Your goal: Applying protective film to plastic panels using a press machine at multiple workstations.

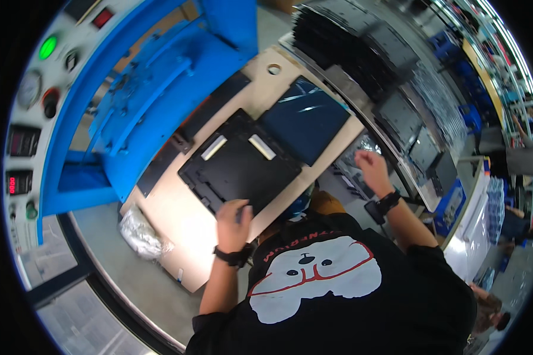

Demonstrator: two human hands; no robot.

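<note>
Black panel (240, 168) between blue press (160, 89), stacked panels (349, 53)

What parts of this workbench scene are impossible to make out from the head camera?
- Left hand fingertips on the flat black rectangular panel: curled, so the grip is unclear.
- Right hand: motion-blurred over the stacked dark panels; whether it holds anything is unclear.
- Crumpled clear plastic bag: contents too small to see.
- Bench front edge: hidden by the person's black printed shirt.
- Grey control box gauges: too small, bent by the fisheye rim.

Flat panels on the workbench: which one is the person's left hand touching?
The matte black panel with two pale strips, under the left hand. The glossy dark blue panel beside it lies untouched.
</note>
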